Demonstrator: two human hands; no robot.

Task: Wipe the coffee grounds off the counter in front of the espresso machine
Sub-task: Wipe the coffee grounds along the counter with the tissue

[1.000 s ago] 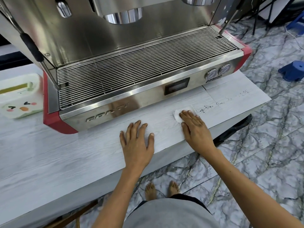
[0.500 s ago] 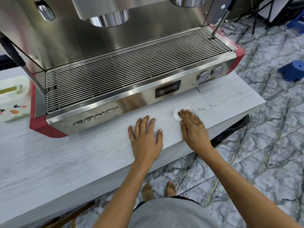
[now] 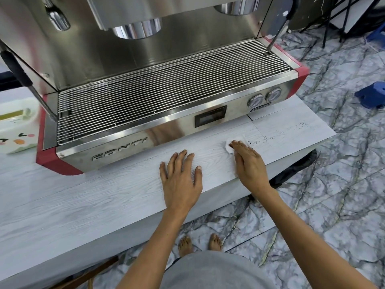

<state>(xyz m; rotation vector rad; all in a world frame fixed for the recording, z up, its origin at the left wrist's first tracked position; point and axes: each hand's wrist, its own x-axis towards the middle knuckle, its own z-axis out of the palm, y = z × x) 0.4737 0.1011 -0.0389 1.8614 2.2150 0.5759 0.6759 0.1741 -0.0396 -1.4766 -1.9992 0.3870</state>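
A steel espresso machine (image 3: 158, 105) with red corners stands on a white wood-grain counter (image 3: 83, 197). Dark coffee grounds (image 3: 270, 138) lie in a thin scattered trail on the counter in front of the machine's right end, running right towards the edge. My right hand (image 3: 249, 163) lies flat on a small white cloth (image 3: 229, 146), pressing it onto the counter just left of the grounds; only the cloth's far edge shows past the fingertips. To its left, my left hand (image 3: 180, 180) rests flat on the counter with fingers spread, holding nothing.
A white box with a cartoon face (image 3: 14, 126) sits on the counter left of the machine. The steam wand (image 3: 277, 32) hangs over the drip grate's right end. The counter ends on the right above a marble floor, where a blue stool (image 3: 370, 94) stands.
The camera view shifted, so the machine sits further right in frame. Both hands stay flat on the counter, and the right hand with the cloth remains just left of the grounds.
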